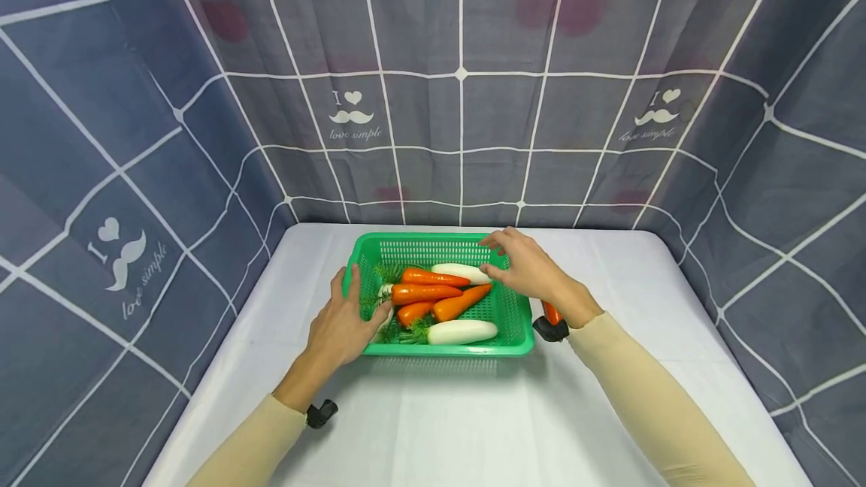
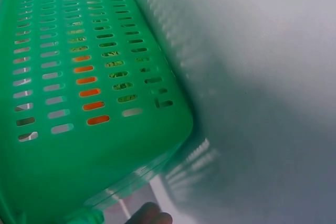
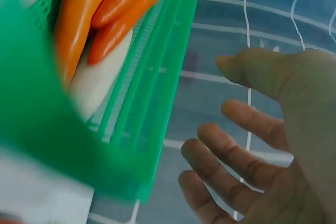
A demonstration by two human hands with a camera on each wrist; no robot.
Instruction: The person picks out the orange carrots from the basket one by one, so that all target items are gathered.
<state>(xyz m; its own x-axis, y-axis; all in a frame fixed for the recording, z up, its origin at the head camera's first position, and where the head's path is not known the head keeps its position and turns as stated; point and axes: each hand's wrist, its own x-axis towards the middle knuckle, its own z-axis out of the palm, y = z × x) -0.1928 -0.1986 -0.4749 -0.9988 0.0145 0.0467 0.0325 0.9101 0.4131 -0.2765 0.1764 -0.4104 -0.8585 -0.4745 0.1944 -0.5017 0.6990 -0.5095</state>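
Note:
A green plastic basket [image 1: 446, 351] with slotted walls holds several orange carrots [image 1: 426, 293] and white radishes [image 1: 462, 332] with leafy green tops. At its left end my left hand [image 1: 341, 325] straddles the rim, thumb spread over the inside and the other fingers at the outer side. The left wrist view shows a fingertip [image 2: 151, 214] below the basket's corner. Over the back right corner hovers my right hand [image 1: 531, 265], fingers loosely bent and apart, nothing between them. In the right wrist view, that hand [image 3: 262, 145] is beside the basket's rim [image 3: 176, 85].
Right of the basket, an orange object [image 1: 552, 313] is mostly hidden behind the right wrist. White cloth covers the table [image 1: 433, 427]. Grey-blue checked curtains [image 1: 419, 111] enclose the back and both sides. A black band [image 1: 551, 329] is on the right wrist.

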